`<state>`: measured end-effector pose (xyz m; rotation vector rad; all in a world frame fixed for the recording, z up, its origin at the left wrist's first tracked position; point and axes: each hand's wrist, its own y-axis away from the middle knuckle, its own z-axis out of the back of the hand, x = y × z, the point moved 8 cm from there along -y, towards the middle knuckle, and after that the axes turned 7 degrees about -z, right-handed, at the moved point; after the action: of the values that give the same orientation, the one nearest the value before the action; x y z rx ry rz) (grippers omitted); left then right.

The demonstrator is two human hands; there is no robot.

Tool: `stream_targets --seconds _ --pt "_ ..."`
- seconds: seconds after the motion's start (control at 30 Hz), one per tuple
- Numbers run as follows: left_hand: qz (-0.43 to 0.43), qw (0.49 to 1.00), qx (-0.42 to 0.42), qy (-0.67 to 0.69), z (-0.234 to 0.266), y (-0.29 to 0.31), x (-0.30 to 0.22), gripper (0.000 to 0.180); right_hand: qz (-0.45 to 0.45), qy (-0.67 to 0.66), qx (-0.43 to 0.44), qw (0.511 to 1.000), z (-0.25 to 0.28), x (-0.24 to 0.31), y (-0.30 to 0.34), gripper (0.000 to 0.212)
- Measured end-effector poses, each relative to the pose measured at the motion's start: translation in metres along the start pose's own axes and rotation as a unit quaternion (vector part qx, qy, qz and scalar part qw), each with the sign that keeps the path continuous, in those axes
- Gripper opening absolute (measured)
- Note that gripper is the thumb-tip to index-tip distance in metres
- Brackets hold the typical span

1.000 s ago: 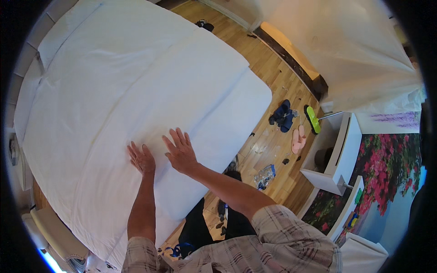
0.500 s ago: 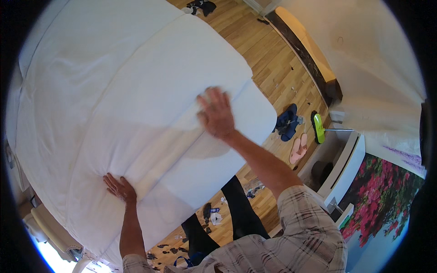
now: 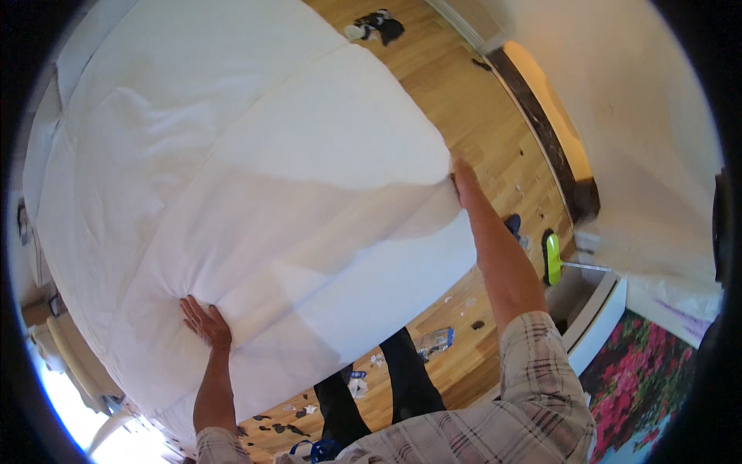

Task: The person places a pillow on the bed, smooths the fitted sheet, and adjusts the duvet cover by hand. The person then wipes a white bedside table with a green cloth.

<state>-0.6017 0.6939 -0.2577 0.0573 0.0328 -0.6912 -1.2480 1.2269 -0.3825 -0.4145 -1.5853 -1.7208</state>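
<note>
A large white sheet covers a wide padded surface like a bed, with creases running across it. My left hand lies flat on the cloth near its lower left, fingers spread, and the fabric puckers around the fingertips. At the far right edge, my right hand is closed around the sheet's border, with its fingers curled and partly hidden against the side. Below this hand, a smooth white side section of the bed shows.
Dark scraps and a clear plastic packet litter the wooden floor around my legs. A black-and-white cloth heap lies beyond the bed. On the right are a lime-green brush head, a white drawer and a flower picture.
My right hand has gone from lying open on top of the sheet to its right edge, where it has closed. The left hand stays in place. My view has shifted slightly.
</note>
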Motion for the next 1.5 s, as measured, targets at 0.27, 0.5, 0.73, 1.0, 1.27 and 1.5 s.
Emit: stream_targets --seconds 0.27,0.5,0.73,1.0,1.27,1.5 --pt "0.006 1.0 -0.001 0.025 0.012 -0.006 -0.012 0.072 0.16 -0.134 -0.13 0.969 -0.021 0.103 0.012 0.064" --pt "0.047 0.998 0.004 0.042 0.01 -0.006 0.0 0.076 -0.003 0.001 -0.028 1.0 -0.015 0.079 0.005 0.045" --pt "0.063 0.996 0.001 0.057 0.037 0.02 0.009 0.075 0.032 -0.025 -0.041 0.998 -0.039 0.067 0.045 0.05" --pt "0.064 0.995 -0.001 0.073 0.045 0.038 -0.005 0.072 0.005 -0.073 0.034 0.997 -0.039 0.083 0.02 0.055" --pt "0.064 0.996 0.027 0.063 0.054 0.098 -0.008 0.072 0.155 0.179 -0.2 0.951 -0.035 0.097 0.072 0.048" --pt "0.064 0.992 0.036 0.104 0.053 0.145 -0.044 0.077 0.276 0.423 -0.194 0.841 0.002 0.071 0.098 0.052"
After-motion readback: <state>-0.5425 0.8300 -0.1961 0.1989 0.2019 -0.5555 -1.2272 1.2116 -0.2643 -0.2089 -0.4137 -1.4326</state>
